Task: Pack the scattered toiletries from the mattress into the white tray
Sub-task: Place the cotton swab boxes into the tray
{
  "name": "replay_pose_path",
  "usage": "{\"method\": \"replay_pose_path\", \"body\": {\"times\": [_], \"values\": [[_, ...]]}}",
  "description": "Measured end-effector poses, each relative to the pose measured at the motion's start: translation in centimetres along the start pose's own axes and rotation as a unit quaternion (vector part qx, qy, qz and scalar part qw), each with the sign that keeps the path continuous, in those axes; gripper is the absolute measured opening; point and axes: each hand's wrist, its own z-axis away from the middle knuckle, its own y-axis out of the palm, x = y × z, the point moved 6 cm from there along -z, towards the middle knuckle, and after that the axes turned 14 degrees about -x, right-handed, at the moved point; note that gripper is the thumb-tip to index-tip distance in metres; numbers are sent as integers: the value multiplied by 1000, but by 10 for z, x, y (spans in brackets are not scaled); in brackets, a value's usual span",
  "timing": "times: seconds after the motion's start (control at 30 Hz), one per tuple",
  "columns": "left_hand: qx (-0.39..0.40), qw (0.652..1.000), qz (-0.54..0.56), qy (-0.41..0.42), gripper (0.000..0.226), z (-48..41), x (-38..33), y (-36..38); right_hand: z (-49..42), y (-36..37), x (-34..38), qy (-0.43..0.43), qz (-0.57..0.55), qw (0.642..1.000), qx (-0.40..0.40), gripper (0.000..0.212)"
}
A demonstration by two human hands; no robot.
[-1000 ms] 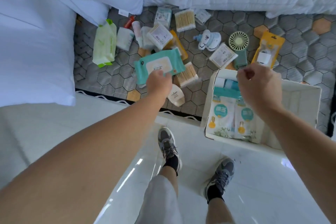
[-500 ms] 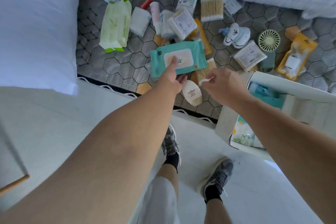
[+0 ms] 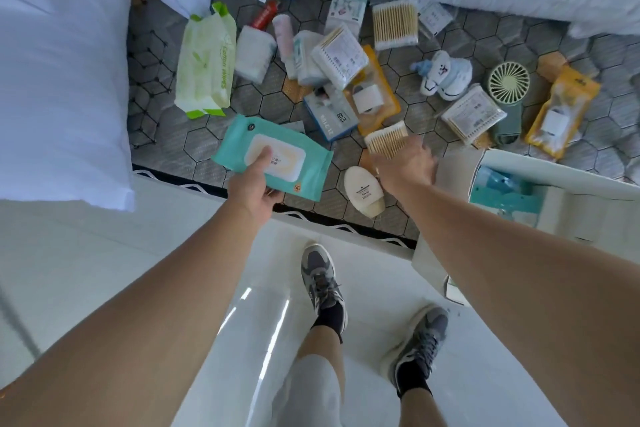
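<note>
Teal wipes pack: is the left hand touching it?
Touching. The head view shows the left hand gripping the teal wipes pack, with the thumb pressed on its pale lid and the fingers curled under its near edge.

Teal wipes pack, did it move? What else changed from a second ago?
Yes. The left hand, gripping the teal wipes pack, pulled it toward the edge of the mattress, uncovering a blue box. The right hand left the white tray and reached over to the cotton swab pack. The white bottle, green wipes and fan stayed put.
</note>
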Motion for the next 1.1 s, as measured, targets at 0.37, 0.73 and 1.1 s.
{"method": "replay_pose_path", "body": {"times": [0.37, 0.73, 1.1], "values": [[-256, 927, -245, 127, 107, 18, -28, 6, -13, 1, -5, 126, -51, 989, 62, 51], [102, 942, -245, 204, 36, 108, -30, 116, -8, -54, 26, 114, -274, 927, 229, 26], [176, 953, -219, 110, 31, 126, 24, 181, -111, -88, 22, -155, 144, 971, 114, 30]]}}
